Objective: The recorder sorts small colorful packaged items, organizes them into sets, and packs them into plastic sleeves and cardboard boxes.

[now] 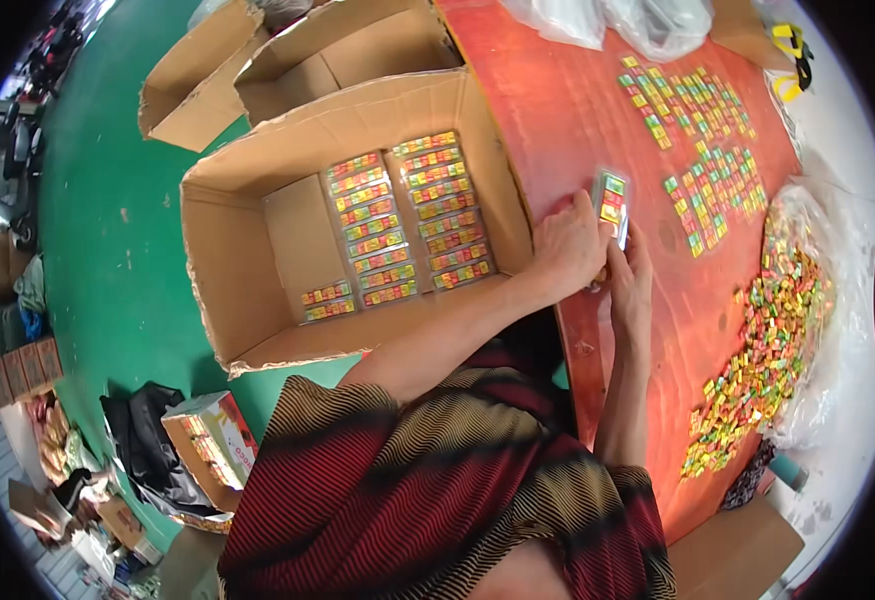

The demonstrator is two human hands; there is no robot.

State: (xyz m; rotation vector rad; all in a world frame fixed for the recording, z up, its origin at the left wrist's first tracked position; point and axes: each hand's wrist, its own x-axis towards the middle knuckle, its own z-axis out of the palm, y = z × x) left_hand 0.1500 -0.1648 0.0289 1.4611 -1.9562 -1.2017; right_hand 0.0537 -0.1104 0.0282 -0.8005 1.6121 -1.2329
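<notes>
My left hand [569,246] and my right hand [631,280] are together over the red table's near-left edge. Between them is a narrow clear plastic pack [612,190] with a row of small red, yellow and green pieces showing inside. The left fingers are closed at its left side, and the right fingers grip its lower end. Left of my hands stands an open cardboard box [297,210]. Rows of similar filled packs [369,222] lie inside it in columns.
On the red table [577,120], groups of small coloured pieces [712,195] lie in rows. A heap of loose pieces [757,370] spills from a clear plastic bag [822,300] at right. More open cardboard boxes [347,55] stand behind the large one.
</notes>
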